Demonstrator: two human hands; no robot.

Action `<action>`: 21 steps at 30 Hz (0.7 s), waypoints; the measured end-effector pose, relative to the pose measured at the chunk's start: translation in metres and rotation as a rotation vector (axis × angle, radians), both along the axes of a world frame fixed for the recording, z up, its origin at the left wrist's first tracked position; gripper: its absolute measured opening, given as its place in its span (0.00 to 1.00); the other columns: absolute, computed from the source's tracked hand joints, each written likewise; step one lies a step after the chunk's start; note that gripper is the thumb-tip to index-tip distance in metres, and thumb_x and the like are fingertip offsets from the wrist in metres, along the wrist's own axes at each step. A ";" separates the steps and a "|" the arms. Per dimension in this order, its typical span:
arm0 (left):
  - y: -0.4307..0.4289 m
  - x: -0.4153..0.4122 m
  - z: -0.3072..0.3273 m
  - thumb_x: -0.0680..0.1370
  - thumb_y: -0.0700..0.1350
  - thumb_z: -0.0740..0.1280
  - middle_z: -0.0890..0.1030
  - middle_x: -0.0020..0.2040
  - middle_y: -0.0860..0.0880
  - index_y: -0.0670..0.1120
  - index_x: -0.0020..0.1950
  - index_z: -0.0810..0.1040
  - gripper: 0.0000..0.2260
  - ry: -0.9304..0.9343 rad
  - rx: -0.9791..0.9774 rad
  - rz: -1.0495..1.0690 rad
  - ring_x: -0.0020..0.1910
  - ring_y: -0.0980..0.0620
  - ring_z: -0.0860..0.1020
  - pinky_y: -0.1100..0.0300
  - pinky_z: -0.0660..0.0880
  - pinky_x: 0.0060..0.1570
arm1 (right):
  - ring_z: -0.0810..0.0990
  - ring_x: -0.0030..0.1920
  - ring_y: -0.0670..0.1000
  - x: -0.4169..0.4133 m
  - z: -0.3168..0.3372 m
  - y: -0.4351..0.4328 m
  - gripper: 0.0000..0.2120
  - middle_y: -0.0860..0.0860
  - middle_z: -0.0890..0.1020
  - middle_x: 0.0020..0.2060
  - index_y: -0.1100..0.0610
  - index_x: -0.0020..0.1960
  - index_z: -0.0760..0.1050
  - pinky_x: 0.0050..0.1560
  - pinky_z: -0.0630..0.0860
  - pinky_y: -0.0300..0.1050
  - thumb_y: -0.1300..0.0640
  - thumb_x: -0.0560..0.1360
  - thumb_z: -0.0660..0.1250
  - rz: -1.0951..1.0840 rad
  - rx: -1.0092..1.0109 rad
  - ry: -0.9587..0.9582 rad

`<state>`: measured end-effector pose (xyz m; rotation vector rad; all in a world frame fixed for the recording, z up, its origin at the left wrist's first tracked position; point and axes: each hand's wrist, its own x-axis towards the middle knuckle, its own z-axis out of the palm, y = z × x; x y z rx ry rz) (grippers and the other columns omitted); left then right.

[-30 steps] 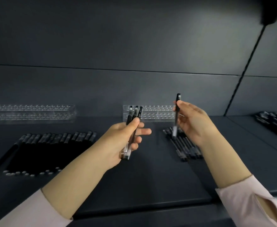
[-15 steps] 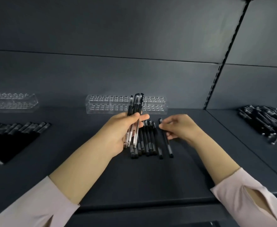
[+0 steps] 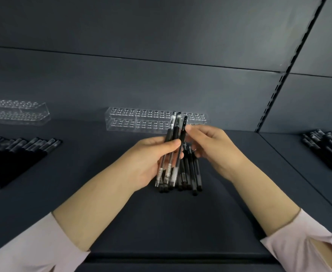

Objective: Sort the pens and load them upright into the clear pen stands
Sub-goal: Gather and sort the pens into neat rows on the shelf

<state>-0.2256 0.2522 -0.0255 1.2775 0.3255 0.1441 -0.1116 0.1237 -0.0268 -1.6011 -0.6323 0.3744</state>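
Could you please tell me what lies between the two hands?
In the head view, a pen bundle gripped by the left hand; the right hand pinches its rightmost pen. Loose pens lie on the shelf beneath.

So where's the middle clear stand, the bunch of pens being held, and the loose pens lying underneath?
Middle clear stand [image 3: 141, 122], head view, its front wall.
Held bunch of pens [image 3: 175, 132], head view, the middle pen's dark grip.
Loose pens [image 3: 196, 175], head view, one black barrel.
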 end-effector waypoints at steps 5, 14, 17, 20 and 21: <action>0.003 0.001 0.001 0.75 0.42 0.71 0.86 0.44 0.46 0.45 0.49 0.86 0.05 -0.003 0.030 -0.018 0.42 0.52 0.85 0.60 0.82 0.42 | 0.77 0.38 0.48 -0.002 0.008 0.000 0.06 0.52 0.82 0.40 0.57 0.47 0.79 0.36 0.73 0.39 0.55 0.76 0.67 0.177 0.189 0.230; 0.009 -0.005 -0.002 0.78 0.48 0.68 0.86 0.48 0.52 0.46 0.57 0.81 0.10 0.010 0.147 0.040 0.47 0.57 0.84 0.63 0.79 0.44 | 0.73 0.25 0.44 0.034 0.002 -0.028 0.10 0.53 0.76 0.32 0.65 0.49 0.79 0.27 0.75 0.34 0.58 0.76 0.69 -0.240 -0.221 0.082; 0.009 -0.004 -0.004 0.77 0.49 0.69 0.86 0.48 0.53 0.47 0.55 0.81 0.10 0.022 0.187 0.053 0.50 0.59 0.82 0.60 0.75 0.53 | 0.75 0.25 0.46 0.033 -0.009 -0.023 0.10 0.54 0.77 0.28 0.65 0.47 0.80 0.29 0.77 0.35 0.57 0.74 0.72 -0.268 -0.332 0.006; 0.009 -0.004 -0.003 0.77 0.49 0.69 0.86 0.48 0.52 0.45 0.57 0.80 0.11 0.017 0.141 0.039 0.48 0.62 0.83 0.63 0.73 0.49 | 0.78 0.24 0.47 0.032 -0.016 -0.018 0.11 0.53 0.78 0.26 0.63 0.44 0.81 0.32 0.79 0.37 0.55 0.71 0.75 -0.279 -0.368 0.000; 0.009 -0.004 -0.003 0.77 0.49 0.69 0.86 0.49 0.52 0.45 0.57 0.80 0.11 0.018 0.129 0.036 0.47 0.62 0.83 0.63 0.74 0.48 | 0.78 0.24 0.47 0.031 -0.017 -0.016 0.12 0.54 0.79 0.27 0.63 0.45 0.80 0.31 0.79 0.37 0.56 0.70 0.76 -0.273 -0.359 0.020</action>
